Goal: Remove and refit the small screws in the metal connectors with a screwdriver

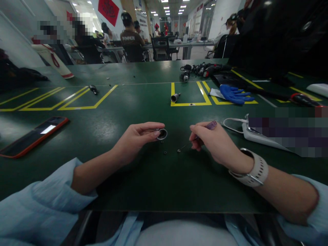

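Note:
My left hand [139, 136] pinches a hollow metal ring-shaped part [162, 134] between thumb and fingers, its round opening tilted toward me. In my right hand [207, 138] is a slim screwdriver [212, 125] with a purple handle, gripped like a pen. Its thin shaft slants down and left to a small shiny nut-like piece [178, 150] on the table; whether the two touch, I cannot tell. Two tiny dark nut-like pieces, a nearer one [165, 152] and a farther one [162, 142], lie just below the ring-shaped part.
The green table [143, 184] carries yellow tape outlines. A phone [36, 135] lies at left, a metal cylindrical part [175, 98] ahead. Farther right are a blue glove [235, 94], cabled tools [202, 69] and a white stand [266, 141]. Several people sit beyond the table.

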`<state>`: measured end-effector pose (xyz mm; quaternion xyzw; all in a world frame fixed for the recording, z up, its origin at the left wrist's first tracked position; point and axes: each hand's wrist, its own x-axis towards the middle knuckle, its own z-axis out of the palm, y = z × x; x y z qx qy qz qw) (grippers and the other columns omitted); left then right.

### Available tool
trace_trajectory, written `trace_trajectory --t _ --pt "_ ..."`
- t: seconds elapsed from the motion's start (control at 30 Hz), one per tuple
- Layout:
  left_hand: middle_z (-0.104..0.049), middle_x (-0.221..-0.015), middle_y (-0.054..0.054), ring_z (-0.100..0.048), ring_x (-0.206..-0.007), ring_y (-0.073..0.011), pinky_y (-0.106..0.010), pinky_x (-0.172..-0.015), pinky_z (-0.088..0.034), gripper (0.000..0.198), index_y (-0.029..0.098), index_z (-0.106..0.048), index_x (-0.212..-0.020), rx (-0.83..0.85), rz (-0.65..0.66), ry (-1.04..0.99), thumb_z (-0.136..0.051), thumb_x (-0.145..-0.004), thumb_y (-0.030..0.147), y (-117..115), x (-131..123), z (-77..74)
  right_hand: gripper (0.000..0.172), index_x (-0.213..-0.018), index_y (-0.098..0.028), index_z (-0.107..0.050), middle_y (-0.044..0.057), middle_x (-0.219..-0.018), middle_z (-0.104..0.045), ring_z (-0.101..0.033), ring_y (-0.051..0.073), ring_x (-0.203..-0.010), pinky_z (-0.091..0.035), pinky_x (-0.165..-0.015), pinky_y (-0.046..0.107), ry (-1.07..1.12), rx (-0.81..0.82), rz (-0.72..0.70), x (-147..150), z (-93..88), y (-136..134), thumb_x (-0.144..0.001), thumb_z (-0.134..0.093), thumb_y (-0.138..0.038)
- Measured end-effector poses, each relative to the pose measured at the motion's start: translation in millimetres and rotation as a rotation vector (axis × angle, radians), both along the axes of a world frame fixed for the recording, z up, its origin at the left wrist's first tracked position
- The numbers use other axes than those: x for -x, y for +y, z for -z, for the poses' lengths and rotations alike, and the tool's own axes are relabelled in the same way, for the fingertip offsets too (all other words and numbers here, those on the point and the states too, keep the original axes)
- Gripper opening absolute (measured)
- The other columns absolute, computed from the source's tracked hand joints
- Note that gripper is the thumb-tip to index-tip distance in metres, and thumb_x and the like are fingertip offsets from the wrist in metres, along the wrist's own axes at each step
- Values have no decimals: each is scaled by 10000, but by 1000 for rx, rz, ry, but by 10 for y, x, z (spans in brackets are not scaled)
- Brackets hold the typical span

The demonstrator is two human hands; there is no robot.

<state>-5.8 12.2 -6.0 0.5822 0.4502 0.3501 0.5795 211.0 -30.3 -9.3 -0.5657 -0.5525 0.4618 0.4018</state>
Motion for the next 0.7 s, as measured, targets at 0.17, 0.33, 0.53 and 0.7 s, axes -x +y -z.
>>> trace_trajectory --t 0.17,0.33,0.53,0.7 --pt "-734 -927 -58 -664 -883 -192 -293 -796 -532 296 184 -722 -959 66 -18 -40 -738 -665 218 -12 5 1 333 -574 -163 -575 -2 -467 -559 -550 121 -443 -418 -421 222 -155 -17 31 -32 -98 -14 -851 -475 -316" --pt "-737 -905 -53 -671 -866 -190 -298 -789 -541 295 189 -723 -949 71 -20 -59 -744 -656 213 -19 -2 4 363 -596 -161 -591 -6 -492 -576 -554 110 -464 -430 -450 216 -123 -69 -7 2 -59 -32 -878 -475 -357" --pt "-741 -891 -56 -680 -796 -165 -273 -775 -532 354 173 -709 -978 77 -38 -38 -760 -628 186 -26 -12 -8 335 -589 -162 -583 -30 -485 -537 -541 108 -468 -483 -518 254 372 -77 -5 48 131 0 -866 -530 -342" --pt "-744 -878 -37 -685 -808 -151 -248 -793 -521 386 175 -693 -993 63 -14 -55 -766 -615 145 -34 -14 13 300 -667 -170 -613 -11 -600 -596 -589 129 -603 -510 -681 303 428 -290 -84 75 84 -75 -902 -500 -318"
